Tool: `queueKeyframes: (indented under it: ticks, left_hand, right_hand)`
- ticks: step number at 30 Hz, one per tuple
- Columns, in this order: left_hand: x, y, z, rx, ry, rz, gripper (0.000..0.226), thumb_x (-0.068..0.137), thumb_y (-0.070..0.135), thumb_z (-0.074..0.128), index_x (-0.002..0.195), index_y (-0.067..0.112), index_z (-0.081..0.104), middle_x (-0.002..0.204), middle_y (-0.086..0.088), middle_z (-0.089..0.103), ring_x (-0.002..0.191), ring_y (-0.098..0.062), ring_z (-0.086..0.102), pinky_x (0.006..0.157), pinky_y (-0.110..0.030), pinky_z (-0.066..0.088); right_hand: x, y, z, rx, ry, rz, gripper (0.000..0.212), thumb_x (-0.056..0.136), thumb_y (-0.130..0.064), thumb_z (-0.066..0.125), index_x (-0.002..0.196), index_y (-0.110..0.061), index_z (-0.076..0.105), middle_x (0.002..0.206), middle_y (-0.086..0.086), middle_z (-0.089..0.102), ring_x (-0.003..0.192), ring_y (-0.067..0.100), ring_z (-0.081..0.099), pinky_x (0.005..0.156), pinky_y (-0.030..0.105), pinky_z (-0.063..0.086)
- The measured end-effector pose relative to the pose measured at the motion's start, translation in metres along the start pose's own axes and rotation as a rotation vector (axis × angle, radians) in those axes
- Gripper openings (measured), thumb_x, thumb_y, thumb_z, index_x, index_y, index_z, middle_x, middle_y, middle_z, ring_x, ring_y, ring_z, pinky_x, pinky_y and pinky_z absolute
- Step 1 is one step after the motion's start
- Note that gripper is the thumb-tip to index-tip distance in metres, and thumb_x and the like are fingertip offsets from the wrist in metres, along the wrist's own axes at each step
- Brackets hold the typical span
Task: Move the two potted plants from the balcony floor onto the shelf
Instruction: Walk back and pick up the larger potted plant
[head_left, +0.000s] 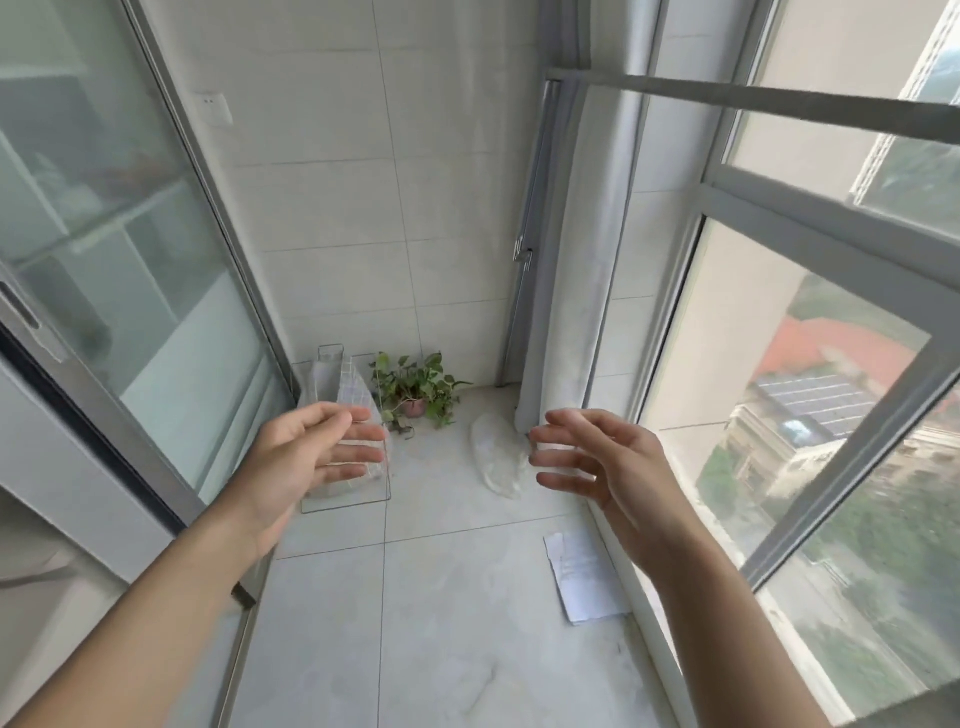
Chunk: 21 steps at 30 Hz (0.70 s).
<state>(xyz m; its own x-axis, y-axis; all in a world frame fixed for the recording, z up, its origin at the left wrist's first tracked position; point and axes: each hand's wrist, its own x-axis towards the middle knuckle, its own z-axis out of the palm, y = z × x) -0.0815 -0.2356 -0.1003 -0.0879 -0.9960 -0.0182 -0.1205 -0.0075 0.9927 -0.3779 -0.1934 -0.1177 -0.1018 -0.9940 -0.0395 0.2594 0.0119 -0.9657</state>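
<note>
Both hands are reaching out empty over the balcony floor, toward the far corner.

The left hand (311, 452) is hanging open with fingers spread, partly covering the wire shelf (347, 415) standing at the far left against the glass door, so its lower tiers are hard to make out. One potted plant (415, 389) is sitting on the floor just right of the shelf; its pot is mostly hidden by leaves. The right hand (597, 457) is hanging open, holding nothing, overlapping a crumpled plastic bag (496, 462) beside the curtain (576, 260). A sheet of paper (582, 582) is lying at the near right.
</note>
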Motion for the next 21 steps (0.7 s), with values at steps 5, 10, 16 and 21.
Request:
queueKeyframes:
  ticks: [5,10,16,21]
  left_hand:
    - [0.051,-0.004,0.008,-0.027,-0.001,-0.036,0.024,0.101,0.015,0.046,0.112,0.003,0.065,0.104,-0.016,0.075,0.095,-0.034,0.072,0.083,-0.039,0.057]
    - [0.109,-0.014,0.002,-0.062,-0.001,-0.050,0.024,0.102,0.016,0.046,0.111,0.003,0.065,0.104,-0.016,0.075,0.095,-0.034,0.072,0.080,-0.038,0.058]
    - [0.203,-0.028,-0.016,-0.098,-0.043,-0.043,0.023,0.101,0.016,0.048,0.110,0.004,0.066,0.104,-0.016,0.075,0.094,-0.035,0.072,0.087,-0.046,0.054]
    - [0.283,-0.026,-0.040,-0.136,-0.085,-0.037,0.025,0.101,0.017,0.047,0.112,0.005,0.066,0.106,-0.017,0.075,0.096,-0.034,0.072,0.084,-0.042,0.054]
  right_hand:
    - [0.051,0.000,-0.003,0.048,-0.015,0.043,0.027,0.079,-0.035,0.076,0.092,-0.012,0.078,0.103,0.017,0.076,0.087,0.033,0.073,0.075,0.042,0.060]
    - [0.103,0.007,0.002,0.065,-0.007,0.069,0.032,0.079,-0.034,0.072,0.097,-0.008,0.075,0.104,0.020,0.075,0.085,0.032,0.073,0.075,0.043,0.059]
    - [0.183,0.009,0.024,0.041,0.035,0.063,0.041,0.073,-0.035,0.075,0.100,-0.005,0.073,0.102,0.020,0.075,0.083,0.031,0.072,0.082,0.049,0.055]
    - [0.247,0.001,0.049,0.024,0.093,0.048,0.043,0.072,-0.035,0.075,0.101,-0.002,0.073,0.103,0.022,0.075,0.084,0.033,0.071,0.079,0.047,0.056]
